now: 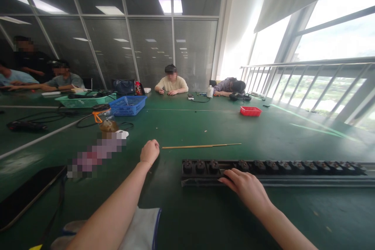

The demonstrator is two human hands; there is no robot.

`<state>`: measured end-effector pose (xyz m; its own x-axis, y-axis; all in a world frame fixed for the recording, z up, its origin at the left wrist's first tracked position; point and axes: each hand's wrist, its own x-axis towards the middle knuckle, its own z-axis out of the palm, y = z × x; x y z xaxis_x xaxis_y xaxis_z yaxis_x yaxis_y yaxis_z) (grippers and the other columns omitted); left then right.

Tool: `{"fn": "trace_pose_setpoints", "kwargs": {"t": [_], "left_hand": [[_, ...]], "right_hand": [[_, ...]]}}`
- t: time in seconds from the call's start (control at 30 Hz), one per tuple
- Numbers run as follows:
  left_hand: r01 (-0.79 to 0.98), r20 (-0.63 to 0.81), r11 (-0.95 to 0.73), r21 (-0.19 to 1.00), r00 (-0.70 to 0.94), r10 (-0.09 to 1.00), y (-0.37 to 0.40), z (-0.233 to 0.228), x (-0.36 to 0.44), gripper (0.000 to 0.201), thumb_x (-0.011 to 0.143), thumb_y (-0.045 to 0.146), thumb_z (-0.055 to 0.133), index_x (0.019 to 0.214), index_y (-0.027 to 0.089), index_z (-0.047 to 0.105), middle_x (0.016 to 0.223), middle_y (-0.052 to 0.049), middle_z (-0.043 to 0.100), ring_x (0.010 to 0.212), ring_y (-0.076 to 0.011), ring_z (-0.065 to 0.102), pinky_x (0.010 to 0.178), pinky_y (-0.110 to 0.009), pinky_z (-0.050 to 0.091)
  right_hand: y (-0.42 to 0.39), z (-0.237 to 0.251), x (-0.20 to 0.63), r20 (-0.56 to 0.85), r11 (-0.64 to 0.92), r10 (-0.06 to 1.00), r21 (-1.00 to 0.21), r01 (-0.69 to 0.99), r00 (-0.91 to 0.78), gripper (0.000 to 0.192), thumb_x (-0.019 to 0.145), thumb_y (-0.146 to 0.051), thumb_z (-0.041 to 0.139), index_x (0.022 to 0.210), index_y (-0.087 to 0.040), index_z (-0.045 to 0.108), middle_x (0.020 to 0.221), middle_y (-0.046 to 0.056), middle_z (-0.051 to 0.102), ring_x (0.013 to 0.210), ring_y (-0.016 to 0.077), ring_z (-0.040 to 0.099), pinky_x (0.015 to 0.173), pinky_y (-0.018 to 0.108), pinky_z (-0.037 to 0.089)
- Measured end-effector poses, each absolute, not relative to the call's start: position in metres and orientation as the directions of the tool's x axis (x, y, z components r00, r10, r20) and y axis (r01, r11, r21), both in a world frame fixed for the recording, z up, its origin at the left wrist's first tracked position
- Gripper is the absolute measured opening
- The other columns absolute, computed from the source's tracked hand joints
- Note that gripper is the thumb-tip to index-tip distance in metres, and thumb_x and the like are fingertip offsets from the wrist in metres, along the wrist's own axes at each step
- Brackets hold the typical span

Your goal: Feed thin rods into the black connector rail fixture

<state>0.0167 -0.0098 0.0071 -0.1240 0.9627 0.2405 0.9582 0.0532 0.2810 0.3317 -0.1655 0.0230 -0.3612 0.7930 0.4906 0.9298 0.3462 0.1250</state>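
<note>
My left hand is closed with its fingers curled in, low over the green table. Whatever it may hold is hidden. Just right of it lie thin tan sticks, roughly end to end in a line. My right hand reaches into a long black rail, fingers bent together and pointing down. They sit at a gap in a row of small black parts with metal bits on top, between one part and another. What is between those fingertips cannot be made out.
A red tray, a blue basket and a green basket stand farther back. At left are a jar and a dark phone-like slab. A pale cloth lies under my left forearm. Several people sit around the table.
</note>
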Motion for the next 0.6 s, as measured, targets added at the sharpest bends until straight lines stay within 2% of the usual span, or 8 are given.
{"fn": "trace_pose_setpoints", "kwargs": {"t": [0.2,0.4,0.53,0.6], "left_hand": [[0.929,0.218,0.069,0.364,-0.157,0.963,-0.009,0.006,0.015,0.024,0.075,0.014,0.036,0.074,0.021,0.059,0.089,-0.005,0.058,0.081,-0.0192,0.056,0.066,-0.028,0.042],[0.925,0.236,0.060,0.374,-0.158,0.959,-0.010,0.007,0.016,0.026,0.074,0.013,0.035,0.072,0.021,0.060,0.089,-0.005,0.059,0.081,-0.0194,0.056,0.067,-0.029,0.042],[0.921,0.231,0.054,0.385,-0.153,0.961,-0.009,0.005,0.015,0.026,0.075,0.014,0.035,0.073,0.021,0.060,0.090,-0.005,0.059,0.081,-0.0196,0.056,0.066,-0.029,0.042],[0.921,0.231,0.053,0.387,-0.152,0.961,-0.009,0.005,0.013,0.025,0.075,0.015,0.036,0.073,0.021,0.060,0.090,-0.005,0.059,0.082,-0.0198,0.056,0.067,-0.029,0.042]], "right_hand": [[-0.181,0.019,0.413,0.514,0.265,0.802,0.152,0.952,-0.306,0.045,0.087,-0.051,0.025,0.082,-0.023,0.060,0.073,0.000,0.063,0.055,0.0119,0.060,0.045,0.021,0.038],[-0.188,0.006,0.512,0.535,0.120,0.836,0.044,0.992,-0.125,0.055,0.077,-0.068,0.026,0.085,-0.025,0.060,0.082,0.006,0.066,0.062,0.0183,0.063,0.043,0.024,0.043],[-0.187,0.003,0.564,0.429,0.033,0.903,-0.038,0.999,-0.014,0.061,0.069,-0.075,0.029,0.084,-0.027,0.062,0.085,0.010,0.066,0.064,0.0203,0.063,0.046,0.025,0.044],[-0.188,0.005,0.584,0.403,-0.019,0.915,-0.023,1.000,0.026,0.059,0.069,-0.074,0.028,0.080,-0.028,0.064,0.085,0.010,0.066,0.064,0.0194,0.063,0.047,0.025,0.044]]}}
